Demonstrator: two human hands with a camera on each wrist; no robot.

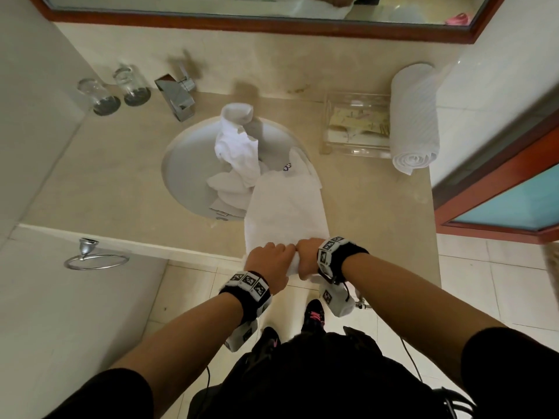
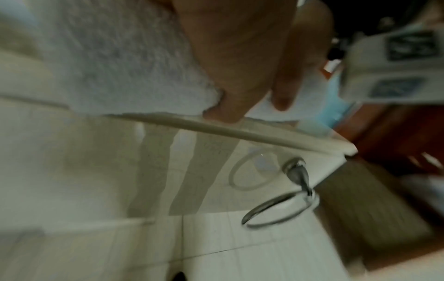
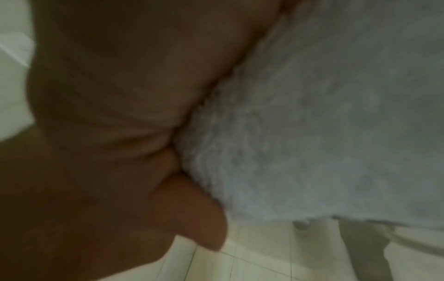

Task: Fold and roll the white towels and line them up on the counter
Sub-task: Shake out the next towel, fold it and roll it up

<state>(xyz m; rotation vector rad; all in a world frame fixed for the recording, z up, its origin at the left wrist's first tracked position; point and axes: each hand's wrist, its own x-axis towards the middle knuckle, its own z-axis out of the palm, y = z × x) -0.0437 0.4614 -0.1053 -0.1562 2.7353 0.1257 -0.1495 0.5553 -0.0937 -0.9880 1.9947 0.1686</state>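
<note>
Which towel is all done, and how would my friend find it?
Start at the round sink and go right along the counter, past the clear tray. The finished rolled towel lies against the wall. It alone is a tight roll showing a spiral end; the others are flat or crumpled.

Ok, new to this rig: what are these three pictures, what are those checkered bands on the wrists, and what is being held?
No machine here: a person works bare-handed. The bands are wrist-worn cameras with printed markers. The big picture comes from a head camera looking down at a bathroom counter; the two blurry ones look along each hand. The left hand and right hand both grip the near end of a folded white towel, starting a roll at the counter's edge. In the left wrist view the fingers curl under it. One rolled towel lies at the right, beside a clear tray. Loose towels sit in the sink; two glasses stand left.
</note>
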